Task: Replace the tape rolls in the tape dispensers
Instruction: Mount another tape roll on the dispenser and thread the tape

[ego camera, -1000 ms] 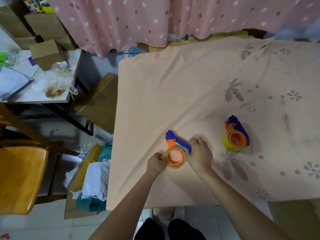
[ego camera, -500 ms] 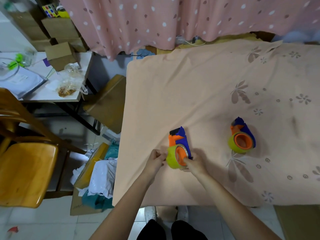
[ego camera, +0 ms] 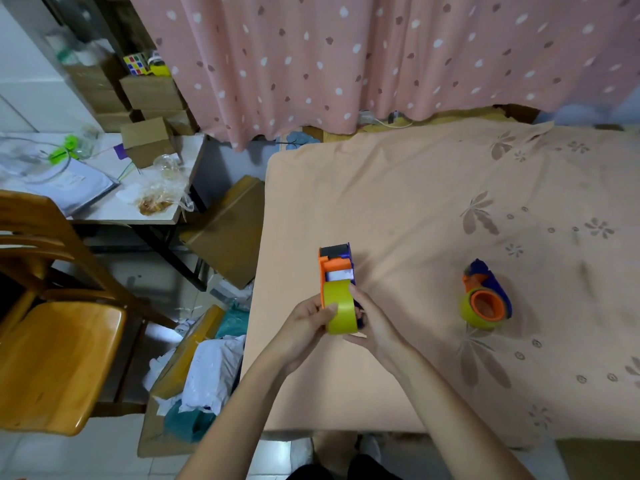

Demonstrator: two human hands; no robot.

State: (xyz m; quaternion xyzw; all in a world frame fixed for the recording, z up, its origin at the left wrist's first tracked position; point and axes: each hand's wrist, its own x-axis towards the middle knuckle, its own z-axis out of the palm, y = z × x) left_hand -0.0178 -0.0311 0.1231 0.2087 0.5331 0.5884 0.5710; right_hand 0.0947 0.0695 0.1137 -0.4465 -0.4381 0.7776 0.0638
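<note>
An orange and blue tape dispenser (ego camera: 335, 263) with a yellow tape roll (ego camera: 341, 311) in it is held upright above the near left part of the table. My left hand (ego camera: 304, 323) grips the roll's left side with the thumb across its face. My right hand (ego camera: 372, 322) holds the dispenser's right side and underside. A second orange and blue dispenser (ego camera: 486, 294) with its own yellow roll lies on its side on the cloth, to the right, apart from both hands.
The table carries a peach flowered cloth (ego camera: 433, 202). A pink dotted curtain (ego camera: 346, 57) hangs behind. Left of the table stand a wooden chair (ego camera: 52, 358), a cluttered white desk (ego camera: 104, 188), cardboard boxes (ego camera: 228, 230) and a box of rags (ego camera: 201, 375) on the floor.
The dispenser lay flat on the cloth under both hands. It has been lifted and turned upright, roll edge toward me, cutter end pointing away.
</note>
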